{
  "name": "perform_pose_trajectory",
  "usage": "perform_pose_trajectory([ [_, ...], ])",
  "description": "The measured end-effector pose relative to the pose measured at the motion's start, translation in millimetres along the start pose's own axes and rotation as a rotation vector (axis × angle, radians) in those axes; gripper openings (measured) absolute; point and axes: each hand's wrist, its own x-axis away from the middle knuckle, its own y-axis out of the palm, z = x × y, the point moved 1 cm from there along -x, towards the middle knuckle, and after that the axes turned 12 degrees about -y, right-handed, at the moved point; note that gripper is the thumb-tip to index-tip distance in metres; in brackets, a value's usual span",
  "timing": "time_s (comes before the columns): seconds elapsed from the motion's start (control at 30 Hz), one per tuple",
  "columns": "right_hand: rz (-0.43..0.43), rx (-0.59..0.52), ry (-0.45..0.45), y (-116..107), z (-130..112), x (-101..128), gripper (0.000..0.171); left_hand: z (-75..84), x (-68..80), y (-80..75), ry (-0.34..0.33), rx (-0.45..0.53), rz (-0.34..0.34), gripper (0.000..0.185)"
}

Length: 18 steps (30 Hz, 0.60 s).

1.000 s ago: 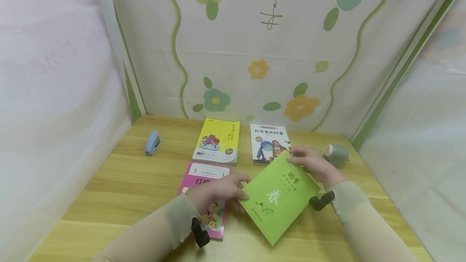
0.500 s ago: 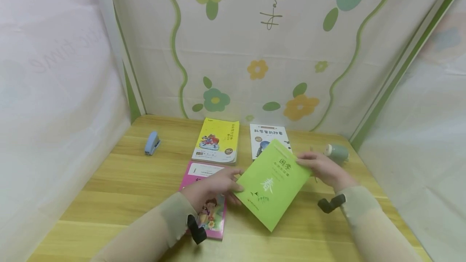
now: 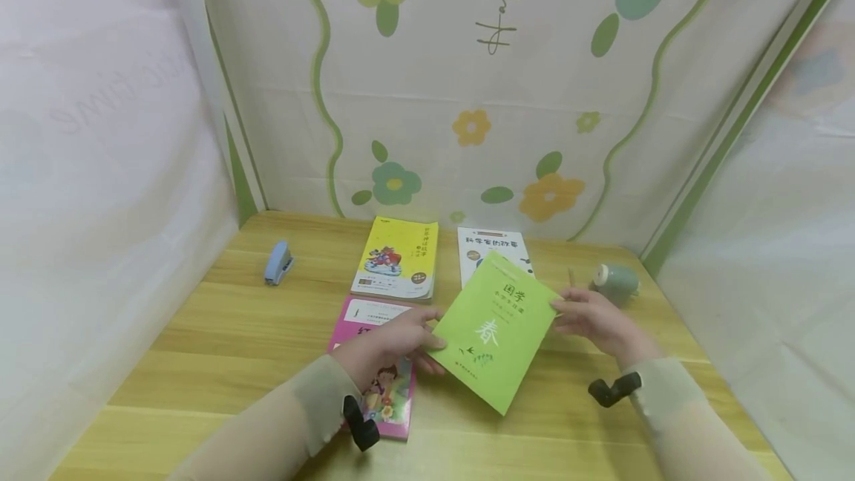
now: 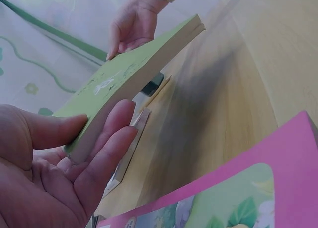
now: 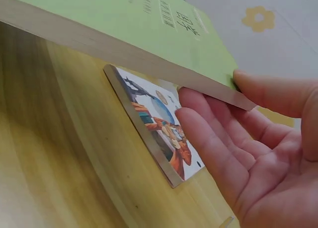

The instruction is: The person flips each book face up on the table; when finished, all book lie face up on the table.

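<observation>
A green book (image 3: 497,329) is held tilted above the table between both hands. At its left corner my left hand (image 3: 397,344) grips it, thumb on the cover and fingers beneath. The right hand (image 3: 597,321) pinches the opposite edge near the upper right corner, as the right wrist view shows with the thumb on top of the cover (image 5: 169,24). Below the left hand lies a pink book (image 3: 394,399), partly hidden by that hand and forearm. Behind the green book is a white book (image 3: 494,240) with its lower part covered.
A yellow book (image 3: 398,254) lies flat behind the pink one. A blue stapler (image 3: 278,263) stands at the far left. To the right is a grey-green cylindrical object (image 3: 617,280), with a thin wooden stick (image 4: 158,93) near it. Patterned cloth walls (image 3: 414,80) enclose the table.
The green book has shifted slightly left and away from the person, turning a little more upright. The right hand has slid from its top corner to its right-hand corner.
</observation>
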Motion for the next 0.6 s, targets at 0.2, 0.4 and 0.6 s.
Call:
perform_pose_trajectory([
  [0.2,0.08,-0.049,-0.011,12,1,3,0.045,-0.7,-1.4,3.6,-0.006,0.063,-0.003,0.03],
  [0.4,0.11,0.044,-0.015,28,2,2,0.062,-1.3,-2.2,15.2,-0.029,0.125,0.007,0.029],
  [0.6,0.176,0.137,-0.004,28,4,-2,0.062,-6.0,-5.2,26.5,-0.054,0.161,-0.027,0.028],
])
